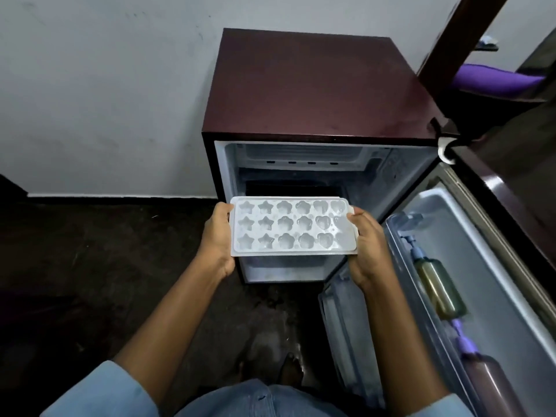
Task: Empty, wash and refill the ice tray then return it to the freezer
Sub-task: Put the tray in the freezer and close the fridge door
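Tray (288, 227): held level in the air in front of the open fridge (316, 85), lower than the freezer (301, 155) slot at its top. The star, flower and heart moulds look glossy (ice or water, cannot tell). Left hand (218, 236) clamps one short end, right hand (365, 245) the other. Thumbs lie on the rim, fingers curl underneath, mostly hidden.

Risks, as judged:
- Any tilt sheds the contents onto the floor.
- A slack thumb lets one end drop.
- The far edge could catch the freezer lip.

Floor (90, 266): dark and rough, with a sheen near the feet, possibly wet, so a slip hazard. Wall (105, 85): pale and plain. Door (481, 266): swung open to the right, with bottles (439, 290) on its shelves near the right forearm.
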A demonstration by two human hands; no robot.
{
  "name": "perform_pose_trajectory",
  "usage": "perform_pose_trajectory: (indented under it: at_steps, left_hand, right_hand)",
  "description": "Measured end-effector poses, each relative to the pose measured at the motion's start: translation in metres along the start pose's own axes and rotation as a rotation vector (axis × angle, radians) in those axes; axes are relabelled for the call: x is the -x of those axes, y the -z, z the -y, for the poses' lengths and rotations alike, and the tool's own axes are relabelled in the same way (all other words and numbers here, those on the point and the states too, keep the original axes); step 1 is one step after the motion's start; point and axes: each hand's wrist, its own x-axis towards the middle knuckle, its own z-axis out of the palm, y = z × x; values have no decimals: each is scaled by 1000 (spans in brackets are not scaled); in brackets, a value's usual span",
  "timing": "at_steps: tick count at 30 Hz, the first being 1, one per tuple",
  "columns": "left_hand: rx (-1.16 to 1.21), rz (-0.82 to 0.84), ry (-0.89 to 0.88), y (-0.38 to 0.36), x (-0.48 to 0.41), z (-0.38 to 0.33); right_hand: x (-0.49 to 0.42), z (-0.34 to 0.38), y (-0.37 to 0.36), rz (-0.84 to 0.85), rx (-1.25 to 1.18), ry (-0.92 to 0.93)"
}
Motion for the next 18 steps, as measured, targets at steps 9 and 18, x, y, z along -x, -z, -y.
perform_pose_trajectory:
  at_steps: [9,18]
  left_hand:
    - [33,-143,-51,-37,-22,1]
    - [-18,-104,-58,-55,-63,-10]
  right_hand:
    - [-49,11,11,-37,67,28]
    - [-84,12,5,-185,52,111]
